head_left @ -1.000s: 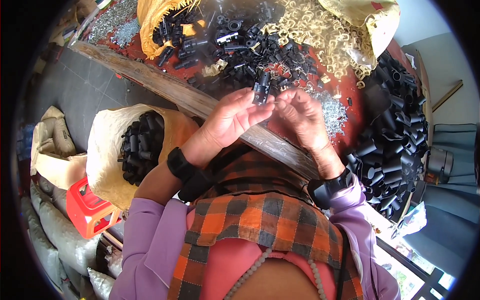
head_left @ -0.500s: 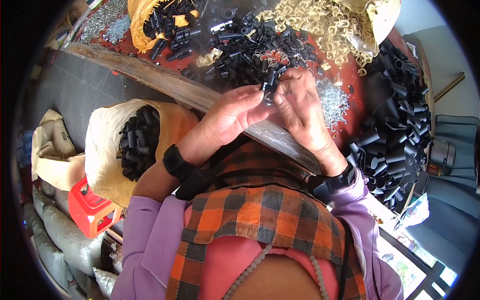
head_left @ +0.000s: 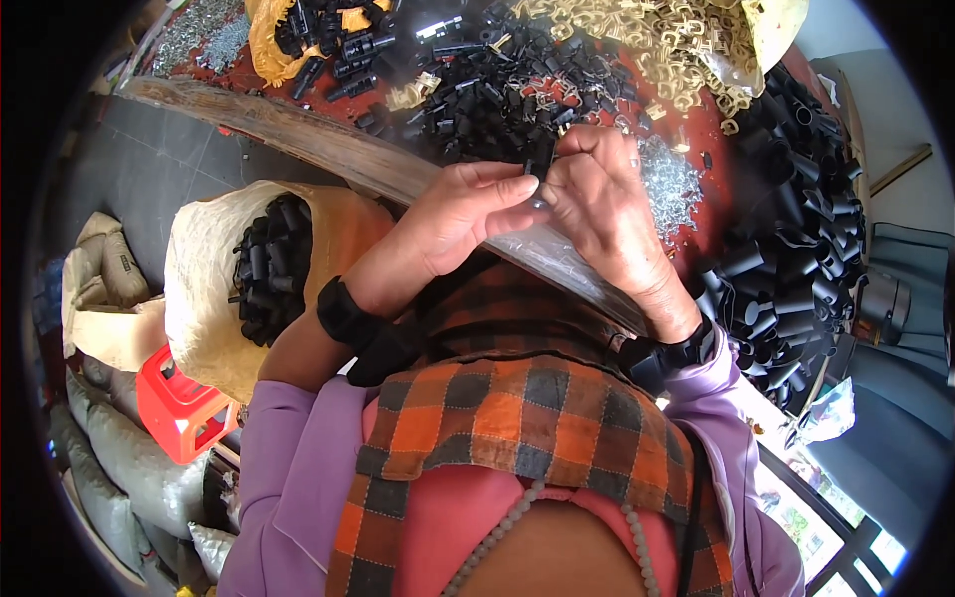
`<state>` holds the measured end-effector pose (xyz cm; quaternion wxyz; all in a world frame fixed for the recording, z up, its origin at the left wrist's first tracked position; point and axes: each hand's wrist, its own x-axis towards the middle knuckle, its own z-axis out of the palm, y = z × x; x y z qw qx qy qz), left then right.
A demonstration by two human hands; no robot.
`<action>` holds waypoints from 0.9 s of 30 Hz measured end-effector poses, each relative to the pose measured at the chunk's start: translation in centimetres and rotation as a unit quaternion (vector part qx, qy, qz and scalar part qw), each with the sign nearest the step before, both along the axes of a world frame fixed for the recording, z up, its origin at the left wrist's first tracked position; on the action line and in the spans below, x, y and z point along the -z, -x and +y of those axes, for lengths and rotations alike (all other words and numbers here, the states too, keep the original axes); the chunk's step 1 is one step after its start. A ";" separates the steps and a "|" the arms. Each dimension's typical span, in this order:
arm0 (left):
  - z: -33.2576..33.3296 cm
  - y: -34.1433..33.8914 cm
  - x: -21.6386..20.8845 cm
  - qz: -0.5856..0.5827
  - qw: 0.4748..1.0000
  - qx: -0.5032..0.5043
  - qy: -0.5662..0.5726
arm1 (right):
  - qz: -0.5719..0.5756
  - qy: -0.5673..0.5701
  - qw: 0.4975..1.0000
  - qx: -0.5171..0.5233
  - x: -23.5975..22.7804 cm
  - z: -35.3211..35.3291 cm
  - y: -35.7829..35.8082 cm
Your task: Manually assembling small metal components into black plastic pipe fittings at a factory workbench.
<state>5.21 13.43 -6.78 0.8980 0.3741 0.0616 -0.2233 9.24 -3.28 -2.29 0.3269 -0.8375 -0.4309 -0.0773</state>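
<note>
Between my two hands, above the table's wooden front edge, is a small black plastic cylindrical part [head_left: 538, 157]. My left hand [head_left: 468, 214] pinches its lower end between thumb and fingers. My right hand [head_left: 605, 194] is closed against the same part from the right, with its fingers bent; whether it also holds a smaller piece is hidden. A tiny shiny bit shows below the fingertips, too small to name. Just beyond the hands lies a heap of small black plastic pieces [head_left: 477, 114] mixed with thin metal clips. Beside my right hand is a pile of small silvery screws or pins [head_left: 668, 189].
Brass-coloured pieces [head_left: 667, 50] spread across the far right of the red table. Black tubes [head_left: 786, 259] are heaped along the right. A wooden beam [head_left: 288, 139] borders the table. At left stand an open sack [head_left: 199, 289] of black parts and a red stool [head_left: 179, 408].
The right hand's fingers have closed in over the black part and turned, with the back of the hand now more upward. The left hand keeps its pinch, almost in place.
</note>
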 end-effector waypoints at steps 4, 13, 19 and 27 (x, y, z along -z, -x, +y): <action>0.4 0.1 -0.2 -0.021 0.997 0.045 -0.056 | 0.170 -0.087 0.981 0.010 1.9 -0.6 0.4; 1.3 -0.2 0.4 -0.002 1.000 -0.025 -0.016 | 0.060 0.019 0.993 0.103 2.8 -2.4 -3.4; 0.8 -0.2 0.1 0.008 0.999 -0.046 -0.009 | -0.058 0.124 0.985 0.104 4.4 -1.8 -5.1; -0.1 -1.3 1.1 -0.044 0.995 -0.074 0.058 | 0.596 -0.226 0.770 0.022 2.7 -1.7 -3.7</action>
